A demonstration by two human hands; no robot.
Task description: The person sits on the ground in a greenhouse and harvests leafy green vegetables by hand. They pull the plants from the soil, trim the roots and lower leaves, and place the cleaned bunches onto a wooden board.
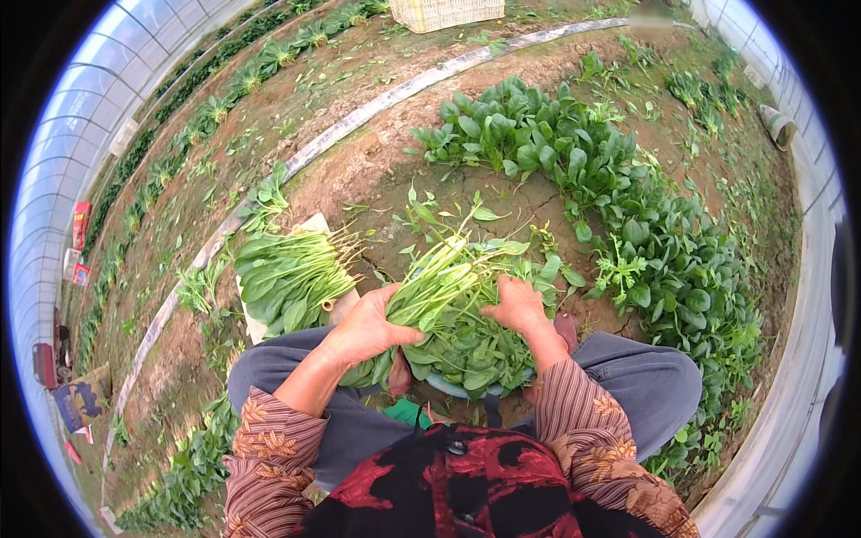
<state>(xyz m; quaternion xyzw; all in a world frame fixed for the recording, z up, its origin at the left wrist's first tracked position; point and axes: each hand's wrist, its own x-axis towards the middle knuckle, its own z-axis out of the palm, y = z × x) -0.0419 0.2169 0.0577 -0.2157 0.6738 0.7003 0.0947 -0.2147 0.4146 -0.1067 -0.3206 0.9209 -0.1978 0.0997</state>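
Observation:
My left hand (363, 328) is wrapped around a bunch of leafy greens (430, 289) that look like spinach, the pale stems pointing up and right. At the root end of that bunch is my right hand (521, 309), its fingers curled and partly hidden, so its grip is unclear. Below both hands, a basin with a light blue rim (445, 386) holds a heap of loose leaves (471, 356). Left of my left hand, a neat stack of spinach (289, 276) lies on a pale board (254, 328), roots to the right.
Growing spinach (646, 215) curves around the front and right. A pale flat hose (403, 87) crosses the soil beyond. Several bundles (215, 111) lie in a row at far left. A wicker-like plastic crate (447, 13) stands at the top. Greenhouse film (760, 444) edges the right.

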